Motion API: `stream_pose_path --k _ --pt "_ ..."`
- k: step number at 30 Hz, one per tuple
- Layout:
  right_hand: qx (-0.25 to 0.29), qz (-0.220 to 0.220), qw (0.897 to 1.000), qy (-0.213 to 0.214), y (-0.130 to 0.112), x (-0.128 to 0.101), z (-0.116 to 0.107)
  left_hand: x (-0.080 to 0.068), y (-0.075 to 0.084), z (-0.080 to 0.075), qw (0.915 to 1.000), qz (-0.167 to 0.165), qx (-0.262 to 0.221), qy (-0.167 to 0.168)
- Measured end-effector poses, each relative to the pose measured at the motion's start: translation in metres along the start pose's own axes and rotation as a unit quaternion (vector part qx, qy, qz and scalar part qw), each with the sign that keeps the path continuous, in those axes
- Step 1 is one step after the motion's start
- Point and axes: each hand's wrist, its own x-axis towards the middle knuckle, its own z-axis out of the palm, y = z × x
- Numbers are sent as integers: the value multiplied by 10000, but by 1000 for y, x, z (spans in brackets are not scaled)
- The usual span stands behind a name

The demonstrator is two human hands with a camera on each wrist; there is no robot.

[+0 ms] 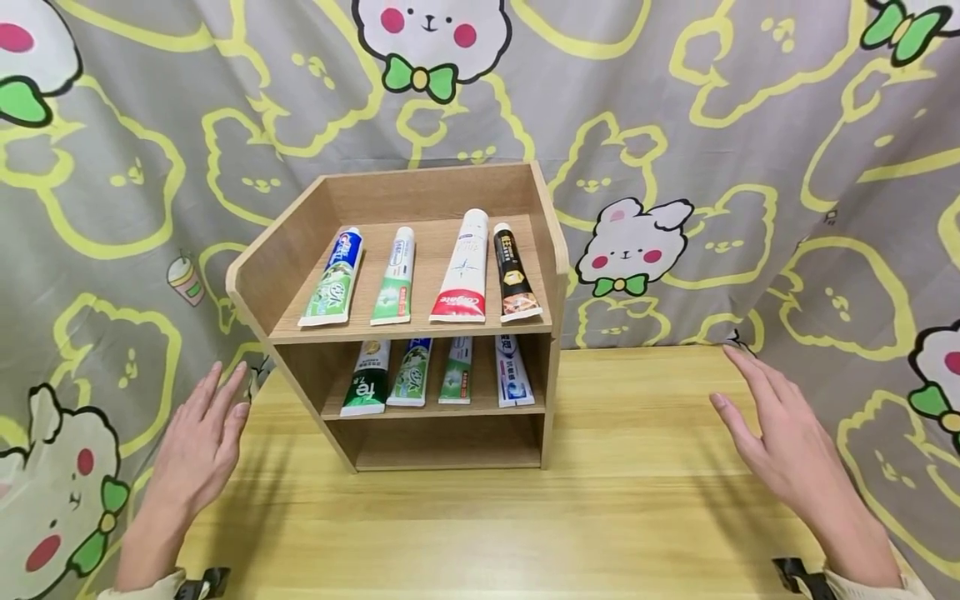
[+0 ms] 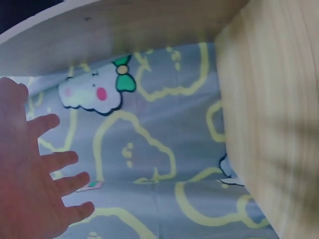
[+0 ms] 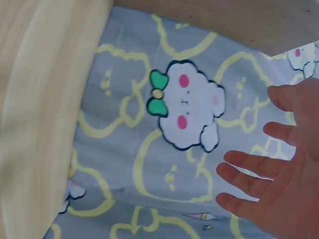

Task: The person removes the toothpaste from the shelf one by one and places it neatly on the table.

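In the head view my left hand (image 1: 197, 442) hovers left of a wooden shelf unit (image 1: 558, 250), fingers extended and holding nothing. On the far right my right hand (image 1: 791, 437) is held over the table with straight fingers and thumb apart, likewise bare. The unit's top tier carries a blue-green toothpaste tube (image 1: 334, 279), a white-green tube (image 1: 395, 279), a large white-and-red Colgate tube (image 1: 463, 271) and a slim black tube (image 1: 514, 271). On the middle tier lie a dark green tube (image 1: 367, 379), another blue-green tube (image 1: 412, 375), a small green-white tube (image 1: 457, 375) and a blue-white tube (image 1: 513, 375).
The unit stands on a pale wood table (image 1: 637, 500), near its back edge. Its bottom compartment (image 1: 450, 442) lies under the middle tier. A grey curtain (image 1: 480, 108) with cartoon rabbits and yellow outlines surrounds the table at the back and both sides.
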Motion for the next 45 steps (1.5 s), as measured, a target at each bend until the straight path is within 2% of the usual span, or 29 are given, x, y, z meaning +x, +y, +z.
stream_pose_path --k 4,7,12,19,28,32,36,40,45 --pt "187 -117 9997 75 -13 2 -3 5 11 -7 9990 133 -302 315" --pt "315 -229 9992 102 -23 3 -3 8 21 -15 9974 118 -559 433" --pt "396 -315 9986 150 -39 3 -3 18 43 -28 9917 191 -1041 730" --pt "492 -551 9967 323 -56 11 2 39 67 -41 9782 368 -1685 1157" --pt "849 -944 9889 773 -80 20 10 50 82 -52 9603 437 -2284 1541" --pt "1109 -1058 9829 1023 -97 24 8 59 88 -56 9549 359 -2533 1508" --pt "1395 -1234 9746 1245 -118 31 5 68 93 -60 9480 141 -2830 1452" --pt "1639 -1486 9654 1380 -138 40 5 75 97 -65 9445 -41 -2976 1391" --pt "1774 -1760 9570 1472 -159 49 6 86 104 -70 9375 -75 -3234 1284"
